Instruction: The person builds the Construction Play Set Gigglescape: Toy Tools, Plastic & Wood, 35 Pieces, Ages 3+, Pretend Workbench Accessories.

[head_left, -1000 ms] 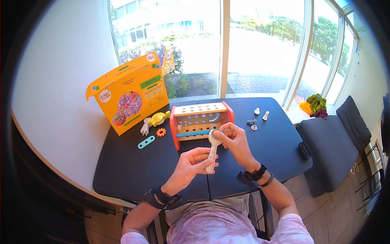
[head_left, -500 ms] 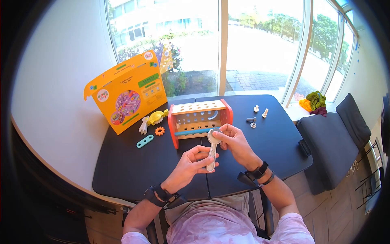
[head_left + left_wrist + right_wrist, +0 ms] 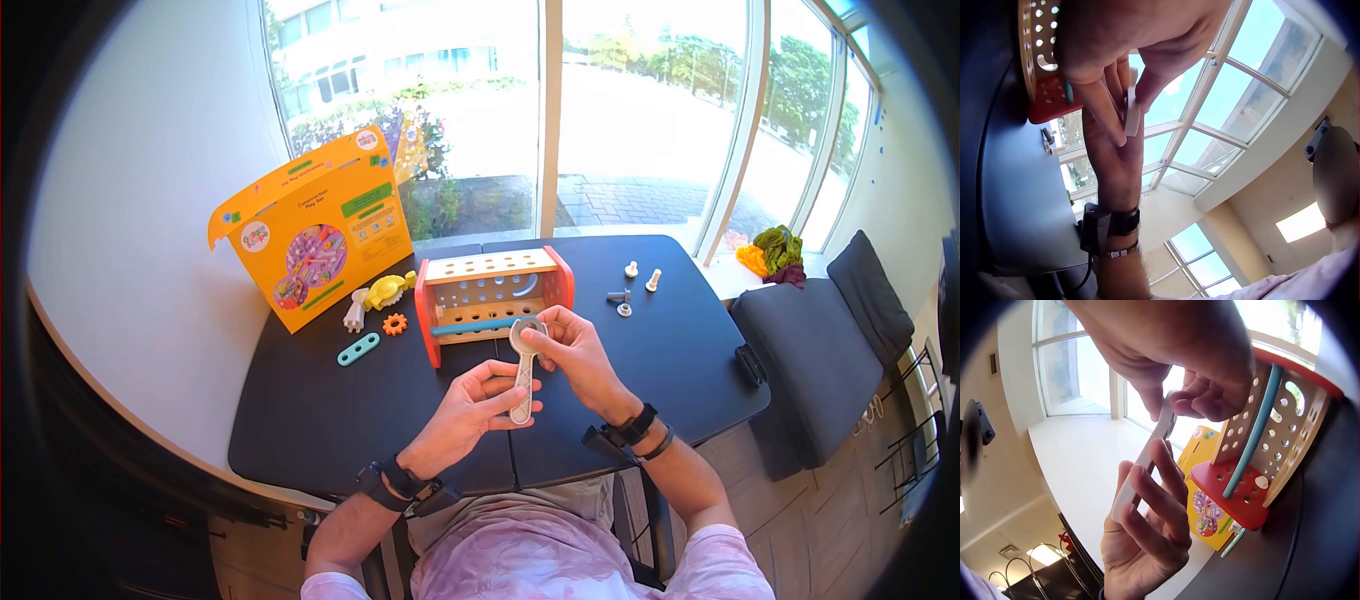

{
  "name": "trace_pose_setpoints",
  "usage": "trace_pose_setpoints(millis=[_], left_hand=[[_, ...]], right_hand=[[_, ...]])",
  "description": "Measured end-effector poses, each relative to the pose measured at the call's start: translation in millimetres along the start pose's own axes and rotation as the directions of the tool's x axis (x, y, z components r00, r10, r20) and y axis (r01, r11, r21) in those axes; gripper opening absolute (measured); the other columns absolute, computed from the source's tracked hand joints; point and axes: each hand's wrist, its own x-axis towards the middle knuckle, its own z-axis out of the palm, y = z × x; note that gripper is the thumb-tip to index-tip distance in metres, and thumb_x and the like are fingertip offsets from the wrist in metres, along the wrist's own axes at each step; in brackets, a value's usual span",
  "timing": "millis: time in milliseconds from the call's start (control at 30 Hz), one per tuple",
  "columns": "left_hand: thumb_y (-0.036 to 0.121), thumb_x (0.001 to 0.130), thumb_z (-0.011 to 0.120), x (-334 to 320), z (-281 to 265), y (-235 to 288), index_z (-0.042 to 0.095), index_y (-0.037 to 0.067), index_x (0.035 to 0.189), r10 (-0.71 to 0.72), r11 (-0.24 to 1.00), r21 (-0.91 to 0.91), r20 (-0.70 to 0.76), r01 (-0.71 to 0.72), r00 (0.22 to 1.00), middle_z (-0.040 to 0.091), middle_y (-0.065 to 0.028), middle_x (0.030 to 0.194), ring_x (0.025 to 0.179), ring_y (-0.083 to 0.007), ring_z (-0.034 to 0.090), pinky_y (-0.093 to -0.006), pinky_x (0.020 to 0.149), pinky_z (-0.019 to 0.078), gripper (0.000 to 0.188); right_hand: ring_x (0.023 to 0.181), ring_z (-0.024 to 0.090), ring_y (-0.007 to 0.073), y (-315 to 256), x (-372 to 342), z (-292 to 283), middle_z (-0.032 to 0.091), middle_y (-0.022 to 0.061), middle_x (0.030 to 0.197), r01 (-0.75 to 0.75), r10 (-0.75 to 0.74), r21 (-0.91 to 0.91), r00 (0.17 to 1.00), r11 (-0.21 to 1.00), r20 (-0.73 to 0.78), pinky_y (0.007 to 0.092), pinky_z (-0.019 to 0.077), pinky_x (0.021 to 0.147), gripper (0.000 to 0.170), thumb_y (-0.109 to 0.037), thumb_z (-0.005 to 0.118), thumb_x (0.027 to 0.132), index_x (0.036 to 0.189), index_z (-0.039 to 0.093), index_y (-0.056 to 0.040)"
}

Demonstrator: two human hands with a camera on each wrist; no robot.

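Above the table, both hands hold a pale toy wrench point(image 3: 523, 372) with a long handle and a round head. My left hand point(image 3: 462, 410) pinches the handle between thumb and fingers; the right wrist view shows its fingers point(image 3: 1163, 515) along the handle. At the head, my right hand point(image 3: 575, 355) presses its thumb onto a grey round piece point(image 3: 534, 326) and curls its fingers behind. That piece is partly hidden by the thumb. Just beyond the hands stands a wooden toy workbench point(image 3: 492, 264) with red ends and a blue rod point(image 3: 470, 327) across its front.
At the left lie a teal strip with holes point(image 3: 358, 349), an orange gear point(image 3: 395, 324), a yellow toy piece point(image 3: 390, 290) and a white piece point(image 3: 356, 311). Behind them leans a yellow box point(image 3: 310, 220). Several toy bolts and nuts point(image 3: 653, 280) are at the right.
My right thumb has slid down over the wrench head, and more of the grey piece shows. The left hand keeps its grip, and the workbench and loose parts stay put.
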Motion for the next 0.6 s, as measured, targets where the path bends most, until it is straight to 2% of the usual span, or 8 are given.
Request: trace_pose_setpoints(millis=[67,167,267,367,467,500,533,600], left_hand=[[0.017,0.112,0.07,-0.7,0.5,1.4,0.061,0.005,0.139,0.002,1.0,-0.006,0.001,-0.002,1.0,0.072,-0.013,0.138,0.12,-0.025,0.076,-0.0424,0.1,0.0653,0.031],[0.017,0.112,0.07,-1.1,-0.3,2.0,0.061,0.005,0.14,0.002,1.0,0.007,0.0,-0.002,1.0,0.072,-0.013,0.138,0.12,-0.0251,0.076,-0.0425,0.1,0.0653,0.032],[0.017,0.112,0.07,-0.4,-1.6,0.4,0.061,0.005,0.14,0.007,1.0,0.02,0.001,-0.007,1.0,0.072,-0.013,0.138,0.12,-0.0254,0.076,-0.0428,0.1,0.0656,0.033],[0.017,0.111,0.07,0.1,-3.2,-0.6,0.061,0.005,0.14,0.004,1.0,0.011,0.003,-0.004,1.0,0.073,-0.0128,0.137,0.12,-0.0253,0.076,-0.0429,0.1,0.0659,0.033],[0.016,0.111,0.07,0.9,-4.4,-0.2,0.062,0.004,0.139,0.007,1.0,0.023,-0.024,-0.006,1.0,0.073,-0.0128,0.138,0.12,-0.0252,0.077,-0.0434,0.1,0.066,0.032],[0.016,0.111,0.071,1.3,-5.3,-0.2,0.062,0.004,0.14,0.008,1.0,0.019,-0.036,-0.007,0.999,0.073,-0.0131,0.138,0.12,-0.0253,0.077,-0.0434,0.101,0.0659,0.032],[0.016,0.111,0.071,2.5,-7.2,0.4,0.062,0.004,0.14,0.008,1.0,0.015,-0.048,-0.007,0.999,0.073,-0.0135,0.138,0.12,-0.0253,0.077,-0.0434,0.102,0.0658,0.033],[0.016,0.111,0.071,6.8,-10.8,1.9,0.062,0.003,0.141,0.009,1.0,0.005,-0.069,-0.009,0.998,0.073,-0.0144,0.139,0.12,-0.0255,0.077,-0.0434,0.102,0.0656,0.034]], right_hand=[[0.07,0.057,0.0023,-0.3,-1.2,2.1,0.071,-0.004,0.088,0.013,-0.013,-0.024,1.0,1.0,-0.006,0.0204,0.0426,0.063,0.02,-0.025,0.079,0.107,0.112,0.068,-0.009],[0.067,0.057,0.0023,-5.0,-2.3,9.0,0.066,-0.0047,0.079,-0.055,0.057,0.021,0.995,0.998,-0.078,0.02,0.0426,0.061,0.026,-0.031,0.078,0.108,0.112,0.071,-0.0061],[0.068,0.057,0.0027,-4.2,-2.4,9.6,0.066,-0.0044,0.079,-0.042,0.04,-0.018,0.997,0.999,-0.073,0.0203,0.0444,0.062,0.029,-0.035,0.075,0.11,0.111,0.072,-0.0059],[0.066,0.056,0.0024,-6.9,-3.5,7.1,0.064,-0.0051,0.077,-0.061,0.058,-0.008,0.984,0.998,-0.167,0.0214,0.0429,0.06,0.029,-0.035,0.074,0.11,0.108,0.072,-0.0066],[0.063,0.054,0.0025,-9.0,3.9,-13.4,0.06,-0.0062,0.072,0.093,-0.128,-0.12,0.935,0.988,-0.331,0.0239,0.0406,0.056,0.029,-0.034,0.072,0.111,0.105,0.072,-0.005],[0.062,0.052,0.0023,-5.2,14.2,-30.3,0.058,-0.0064,0.071,0.159,-0.262,-0.275,0.882,0.948,-0.393,0.025,0.0388,0.054,0.03,-0.032,0.071,0.112,0.104,0.072,-0.0038],[0.06,0.05,0.0021,-3.8,26.7,-49.6,0.057,-0.0066,0.07,0.204,-0.396,-0.428,0.812,0.881,-0.428,0.0262,0.037,0.053,0.03,-0.031,0.07,0.113,0.103,0.071,-0.0025],[0.061,0.062,0.0116,-19.2,42.2,-79.8,0.065,0.0005,0.07,0.132,-0.553,-0.716,0.734,0.686,-0.395,0.0311,0.0448,0.057,0.024,-0.024,0.071,0.109,0.103,0.071,-0.0009]])
